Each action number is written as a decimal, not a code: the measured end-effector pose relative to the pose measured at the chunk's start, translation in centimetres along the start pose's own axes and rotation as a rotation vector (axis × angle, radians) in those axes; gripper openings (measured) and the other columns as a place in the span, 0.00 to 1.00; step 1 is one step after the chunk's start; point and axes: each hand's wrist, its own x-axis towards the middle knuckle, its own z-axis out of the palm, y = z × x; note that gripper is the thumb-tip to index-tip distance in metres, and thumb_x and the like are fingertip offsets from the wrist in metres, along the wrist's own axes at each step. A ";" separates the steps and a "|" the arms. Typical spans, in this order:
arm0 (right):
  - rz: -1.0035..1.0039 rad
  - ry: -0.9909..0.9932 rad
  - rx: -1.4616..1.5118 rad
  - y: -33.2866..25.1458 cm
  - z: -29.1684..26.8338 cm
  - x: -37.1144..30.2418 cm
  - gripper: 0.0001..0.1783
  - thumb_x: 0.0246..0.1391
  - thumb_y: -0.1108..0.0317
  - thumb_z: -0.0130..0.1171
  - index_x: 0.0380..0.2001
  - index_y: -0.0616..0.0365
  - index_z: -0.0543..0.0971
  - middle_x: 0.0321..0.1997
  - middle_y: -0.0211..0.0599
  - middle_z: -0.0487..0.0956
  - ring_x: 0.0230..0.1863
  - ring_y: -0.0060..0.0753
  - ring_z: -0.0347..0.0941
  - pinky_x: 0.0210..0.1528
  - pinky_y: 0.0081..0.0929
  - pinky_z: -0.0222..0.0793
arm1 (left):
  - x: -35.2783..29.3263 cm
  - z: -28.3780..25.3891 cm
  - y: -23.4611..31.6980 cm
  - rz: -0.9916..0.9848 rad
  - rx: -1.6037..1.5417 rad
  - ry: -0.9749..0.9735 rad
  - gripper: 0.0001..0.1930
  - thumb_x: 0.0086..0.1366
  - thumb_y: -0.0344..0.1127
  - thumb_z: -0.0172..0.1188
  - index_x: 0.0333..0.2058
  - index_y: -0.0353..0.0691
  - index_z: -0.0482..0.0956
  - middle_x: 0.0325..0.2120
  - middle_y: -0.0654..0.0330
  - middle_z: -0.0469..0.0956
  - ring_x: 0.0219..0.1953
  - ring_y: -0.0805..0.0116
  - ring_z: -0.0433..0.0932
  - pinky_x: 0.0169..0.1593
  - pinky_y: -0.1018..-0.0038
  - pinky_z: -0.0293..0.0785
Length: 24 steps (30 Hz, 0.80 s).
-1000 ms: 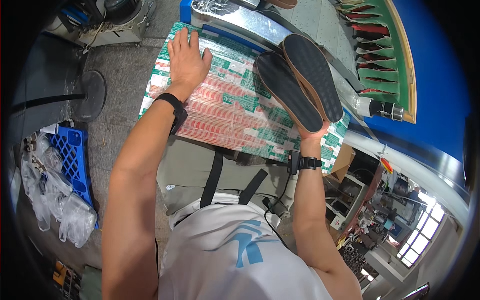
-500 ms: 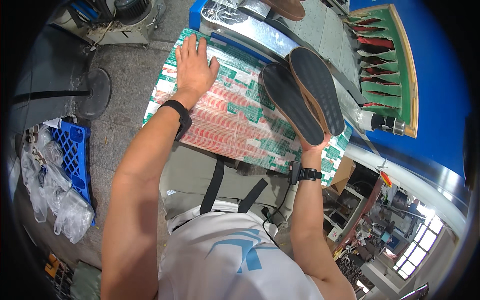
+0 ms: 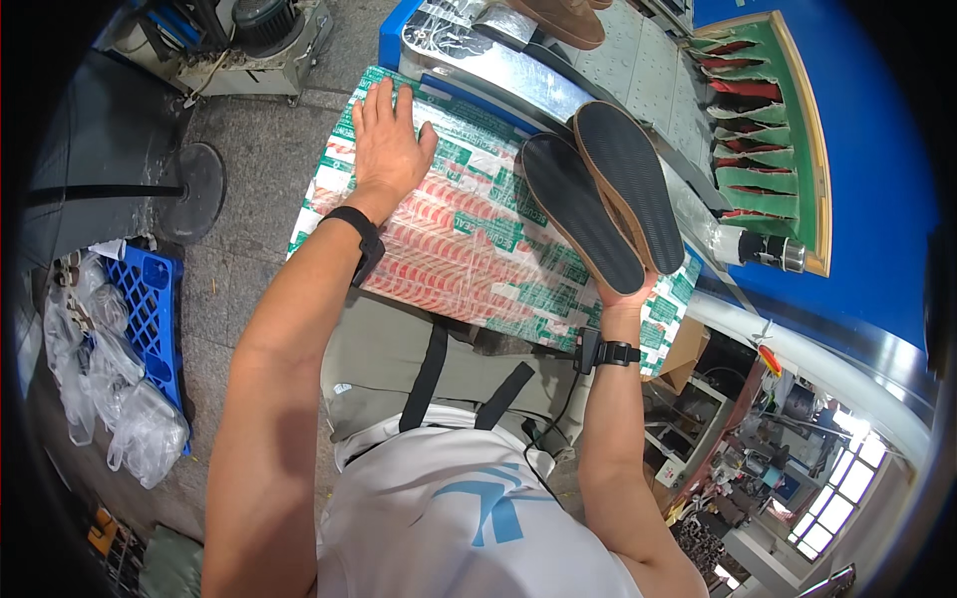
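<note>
My left hand (image 3: pixel 389 148) lies flat, fingers spread, on a board (image 3: pixel 449 254) wrapped in green, white and red printed tape. In my right hand (image 3: pixel 628 297) is a pair of shoes (image 3: pixel 630 184) with their black ribbed soles facing up. The two soles overlap, and brown edging shows along their sides. My fingers are mostly hidden beneath the heel ends. The shoes are over the right part of the board, close to the machine's edge. Each of my wrists wears a black strap with a small device.
Beyond the board runs a blue-and-metal conveyor machine (image 3: pixel 638 60), with brown shoes (image 3: pixel 563 22) on it. A wooden frame with green and red cloth strips (image 3: pixel 753 149) is at the right. On the left floor are a round black stand base (image 3: pixel 191 194) and a blue crate (image 3: pixel 150 309) beside plastic bags (image 3: pixel 145 429).
</note>
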 end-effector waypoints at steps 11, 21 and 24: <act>-0.037 0.131 -0.032 0.3 1.7 -1.2 0.40 0.74 0.39 0.47 0.74 0.57 0.72 0.78 0.49 0.72 0.76 0.57 0.69 0.78 0.60 0.64 | -0.4 0.1 0.4 -0.012 -0.009 -0.024 0.35 0.73 0.44 0.60 0.72 0.32 0.65 0.75 0.38 0.59 0.80 0.38 0.52 0.82 0.42 0.43; -0.273 -0.101 -0.333 -1.8 14.5 -7.6 0.36 0.78 0.40 0.46 0.71 0.60 0.75 0.70 0.42 0.80 0.69 0.44 0.77 0.72 0.44 0.73 | -0.2 -0.9 0.4 -0.023 -0.003 -0.020 0.35 0.73 0.43 0.60 0.73 0.31 0.63 0.76 0.37 0.58 0.80 0.37 0.51 0.82 0.42 0.43; -0.307 -0.074 -0.558 -4.8 17.1 -7.6 0.36 0.79 0.40 0.47 0.71 0.59 0.74 0.70 0.41 0.80 0.68 0.41 0.78 0.70 0.41 0.73 | -0.1 -0.9 1.1 -0.038 0.015 -0.069 0.36 0.74 0.45 0.58 0.73 0.31 0.63 0.77 0.38 0.56 0.81 0.39 0.50 0.83 0.44 0.42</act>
